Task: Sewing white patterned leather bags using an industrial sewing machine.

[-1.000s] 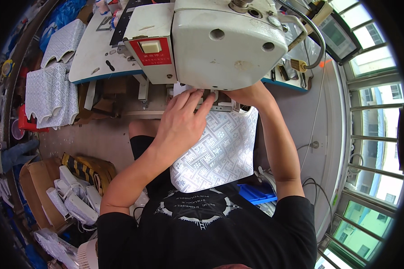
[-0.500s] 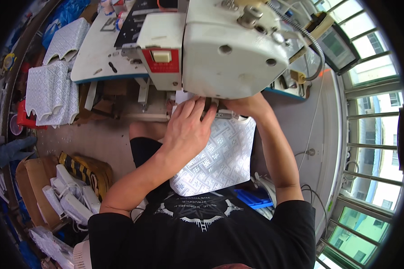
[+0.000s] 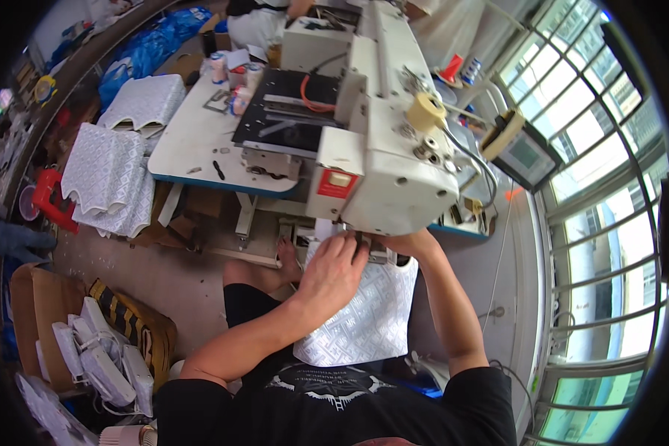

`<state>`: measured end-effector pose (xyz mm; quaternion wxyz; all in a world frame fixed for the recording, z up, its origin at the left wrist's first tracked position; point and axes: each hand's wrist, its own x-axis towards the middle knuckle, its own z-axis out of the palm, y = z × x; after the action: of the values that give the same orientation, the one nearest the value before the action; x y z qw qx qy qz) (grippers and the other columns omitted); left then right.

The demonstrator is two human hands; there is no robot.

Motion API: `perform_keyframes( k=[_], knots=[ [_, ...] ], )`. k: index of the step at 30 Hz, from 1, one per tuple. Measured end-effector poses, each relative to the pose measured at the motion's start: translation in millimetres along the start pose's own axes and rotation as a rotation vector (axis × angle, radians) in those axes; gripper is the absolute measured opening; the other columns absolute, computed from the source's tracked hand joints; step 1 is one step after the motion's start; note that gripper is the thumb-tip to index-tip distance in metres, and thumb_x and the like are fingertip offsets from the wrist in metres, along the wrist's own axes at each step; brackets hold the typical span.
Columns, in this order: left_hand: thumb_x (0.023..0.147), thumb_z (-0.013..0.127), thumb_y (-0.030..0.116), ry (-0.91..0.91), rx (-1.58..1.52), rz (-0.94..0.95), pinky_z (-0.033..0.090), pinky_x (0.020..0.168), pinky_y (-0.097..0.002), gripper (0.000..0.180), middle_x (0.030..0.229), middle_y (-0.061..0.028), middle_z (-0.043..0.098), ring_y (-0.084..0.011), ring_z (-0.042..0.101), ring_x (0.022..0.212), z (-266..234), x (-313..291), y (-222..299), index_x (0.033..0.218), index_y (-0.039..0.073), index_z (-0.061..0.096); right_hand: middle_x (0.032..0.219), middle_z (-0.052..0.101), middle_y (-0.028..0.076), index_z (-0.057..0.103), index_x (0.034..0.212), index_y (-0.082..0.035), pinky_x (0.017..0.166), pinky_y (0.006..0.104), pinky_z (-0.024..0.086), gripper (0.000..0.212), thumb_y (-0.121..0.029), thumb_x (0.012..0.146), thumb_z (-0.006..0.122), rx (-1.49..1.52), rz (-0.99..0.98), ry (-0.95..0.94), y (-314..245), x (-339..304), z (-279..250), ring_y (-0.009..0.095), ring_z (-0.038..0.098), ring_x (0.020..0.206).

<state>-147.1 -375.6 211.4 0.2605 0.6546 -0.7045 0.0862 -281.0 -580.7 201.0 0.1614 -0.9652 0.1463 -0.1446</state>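
Observation:
A silver-white patterned fabric piece [image 3: 364,320] hangs from under the head of a white sewing machine [image 3: 405,189] down over my lap. My left hand [image 3: 334,271] is closed on its upper edge by the machine's needle area, with the fingers close together and bent. My right hand [image 3: 407,244] is at the right side of the same edge, under the machine head. Its fingers are hidden there, and so is the spot where the fabric meets the machine.
Stacked patterned pieces [image 3: 108,175] lie at the left beside a white table [image 3: 193,149]. A cardboard box [image 3: 48,312] with white plastic-looking parts stands at lower left. On the right are a small screen [image 3: 526,154] and barred windows [image 3: 602,253]. Another person [image 3: 256,26] is at the far end.
The view has tilted up, so more of the machine and room behind shows and everything sits lower. Both hands stay at the fabric's upper edge under the machine head.

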Motion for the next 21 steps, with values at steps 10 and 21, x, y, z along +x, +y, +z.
perform_keyframes(
  k=[10,21],
  knots=[
    [0.088,0.058,0.017,-0.048,0.118,0.067,0.044,0.109,-0.0406,0.037,0.120,-0.0180,0.065,-0.0310,0.056,0.120,2,-5,5,0.119,-0.002,0.066,0.114,0.075,0.012,0.075,0.120,-0.010,0.095,0.0424,0.054,0.034,-0.025,0.090,0.080,0.276,0.254,-0.053,-11,-15,-6,0.032,0.069,0.106],
    [0.088,0.060,0.012,0.003,0.045,0.053,0.046,0.109,-0.0402,0.036,0.121,-0.0212,0.066,-0.0324,0.059,0.119,8,3,2,0.121,-0.002,0.066,0.101,0.076,0.008,0.074,0.120,-0.008,0.077,0.0342,0.057,0.035,-0.025,0.090,0.082,0.401,0.322,-0.330,-6,-3,-57,0.020,0.070,0.089]
  ],
)
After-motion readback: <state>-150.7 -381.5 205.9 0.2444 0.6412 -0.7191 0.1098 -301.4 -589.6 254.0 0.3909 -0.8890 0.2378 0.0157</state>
